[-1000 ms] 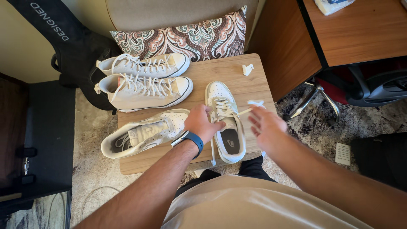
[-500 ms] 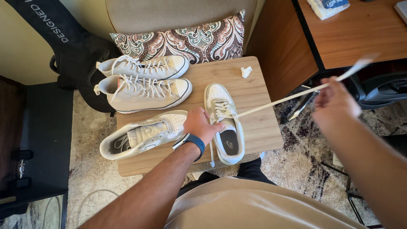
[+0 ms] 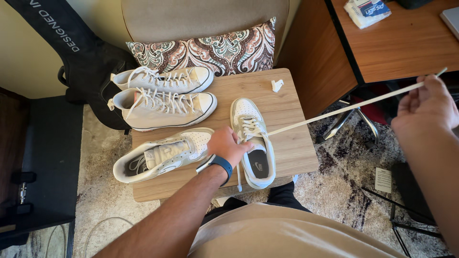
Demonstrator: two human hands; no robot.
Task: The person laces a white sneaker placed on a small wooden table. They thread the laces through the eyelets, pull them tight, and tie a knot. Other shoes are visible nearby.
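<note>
The right hand (image 3: 425,107) is raised far out to the right, over the desk's (image 3: 406,43) edge, fingers pinched shut on the free end of a white lace (image 3: 344,107). From there the lace runs taut, down and left in 1 straight line, to the eyelets of the low sneaker (image 3: 252,138) on the small table (image 3: 291,143). That sneaker's long axis points away from the person, toe toward the cushion (image 3: 210,48). The left hand (image 3: 227,145), nearer by far, lies curled on the sneaker's left side, fingers closed against it, forearm angled in from lower left. Its mate (image 3: 160,154) lies just left, on its side; 2 high-tops (image 3: 162,93) sit behind.
</note>
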